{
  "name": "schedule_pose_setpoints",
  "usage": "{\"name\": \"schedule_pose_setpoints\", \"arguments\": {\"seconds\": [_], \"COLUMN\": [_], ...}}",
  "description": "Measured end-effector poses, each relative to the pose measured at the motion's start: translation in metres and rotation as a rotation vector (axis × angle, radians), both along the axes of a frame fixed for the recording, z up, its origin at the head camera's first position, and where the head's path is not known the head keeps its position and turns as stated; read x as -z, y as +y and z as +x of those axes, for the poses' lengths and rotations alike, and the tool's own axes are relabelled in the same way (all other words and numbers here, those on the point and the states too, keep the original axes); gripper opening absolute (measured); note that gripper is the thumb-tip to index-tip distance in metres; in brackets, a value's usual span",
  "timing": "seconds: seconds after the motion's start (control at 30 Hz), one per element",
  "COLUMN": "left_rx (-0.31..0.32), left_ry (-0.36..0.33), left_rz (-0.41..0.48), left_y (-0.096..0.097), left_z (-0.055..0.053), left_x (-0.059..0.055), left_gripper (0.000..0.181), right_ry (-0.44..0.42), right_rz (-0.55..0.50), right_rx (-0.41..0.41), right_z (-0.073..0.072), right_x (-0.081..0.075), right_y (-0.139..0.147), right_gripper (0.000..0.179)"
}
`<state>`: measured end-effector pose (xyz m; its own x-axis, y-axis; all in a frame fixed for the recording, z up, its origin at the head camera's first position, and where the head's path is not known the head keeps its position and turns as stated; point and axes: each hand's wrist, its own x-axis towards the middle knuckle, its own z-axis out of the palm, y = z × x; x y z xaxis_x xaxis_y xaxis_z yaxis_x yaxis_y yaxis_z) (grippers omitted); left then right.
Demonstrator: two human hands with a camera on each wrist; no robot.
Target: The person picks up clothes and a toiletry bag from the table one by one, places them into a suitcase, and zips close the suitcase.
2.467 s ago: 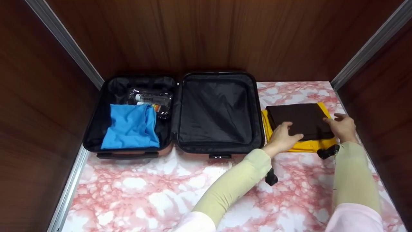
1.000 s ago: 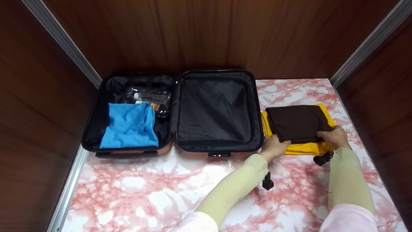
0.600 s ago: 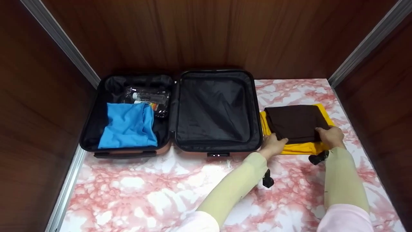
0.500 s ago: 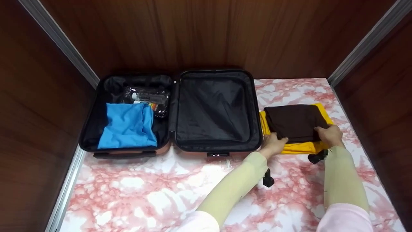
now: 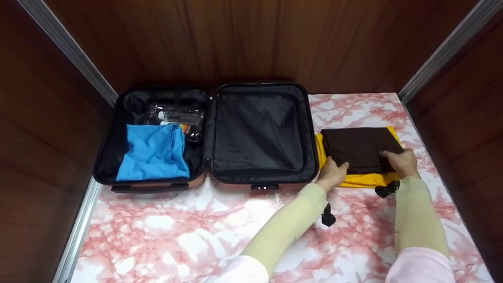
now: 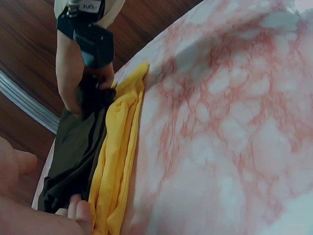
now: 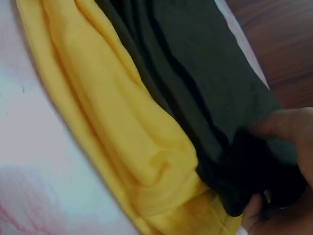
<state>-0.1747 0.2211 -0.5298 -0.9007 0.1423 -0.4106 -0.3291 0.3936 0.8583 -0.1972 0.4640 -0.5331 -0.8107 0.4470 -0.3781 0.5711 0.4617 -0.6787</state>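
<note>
A folded dark brown garment lies on top of a folded yellow garment, right of the suitcase. My left hand grips its near left corner, fingertips tucked under the dark fold in the left wrist view. At the other end, my right hand pinches the near right corner, thumb above and fingers beneath. The dark cloth bunches up in that grip in the right wrist view. Yellow layers stick out along the near edge, below the brown ones.
An open suitcase lies flat to the left. Its left half holds a blue folded garment and a clear pouch with a bottle. Wood-patterned panels enclose the marbled surface at the back and sides.
Both hands came down from above the brown garment and took hold of its near corners. Over the last half second the right thumb shifted slightly; the garments stayed in place.
</note>
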Motion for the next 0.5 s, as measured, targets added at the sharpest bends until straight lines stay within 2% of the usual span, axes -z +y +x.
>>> {"name": "schedule_pose_setpoints", "arguments": {"seconds": [0.13,0.23,0.37,0.5], "left_rx": [0.042,0.051,0.014,-0.022], "left_ry": [-0.009,-0.014,-0.04,-0.059], "left_rz": [-0.027,-0.042,0.0,0.05], "left_y": [-0.0025,-0.003,-0.0025,-0.0028], "left_z": [-0.0017,-0.0031,-0.0053,-0.0063], "left_x": [-0.0013,-0.0014,0.0022,0.0042], "left_gripper": [0.055,0.05,0.047,0.044], "right_ry": [-0.066,-0.063,-0.009,0.021], "right_rz": [-0.047,-0.026,-0.022,-0.103], "right_rx": [0.019,-0.006,-0.064,-0.13], "right_z": [0.0004,0.0005,-0.0002,-0.0021], "right_x": [-0.0022,-0.0037,-0.0038,-0.0057], "right_y": [0.0035,0.0039,0.0019,-0.0013], "right_gripper": [0.108,0.105,0.096,0.099]}}
